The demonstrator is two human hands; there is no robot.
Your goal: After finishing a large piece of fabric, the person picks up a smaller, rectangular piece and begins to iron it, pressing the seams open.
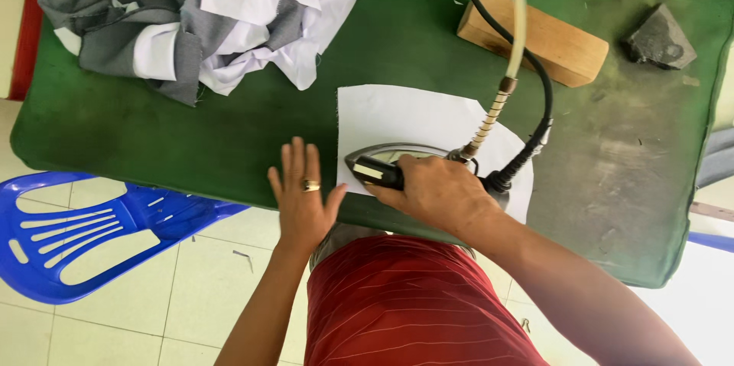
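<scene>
My right hand (434, 194) grips the black handle of a steam iron (382, 163) that rests flat on a white fabric piece (405, 117). That piece lies on the green padded ironing table (229, 129), near its front edge. My left hand (302, 198), a ring on one finger, lies flat and open on the green cover just left of the white piece, fingers spread. A black cord and a pale hose (516, 22) run from the back of the iron up across the table.
A heap of grey and white fabric pieces (206, 18) sits at the table's far left. Two wooden blocks (547, 37) and a dark grey wedge (659, 39) lie at the far right. A blue plastic chair (84, 224) stands on the tiled floor at left.
</scene>
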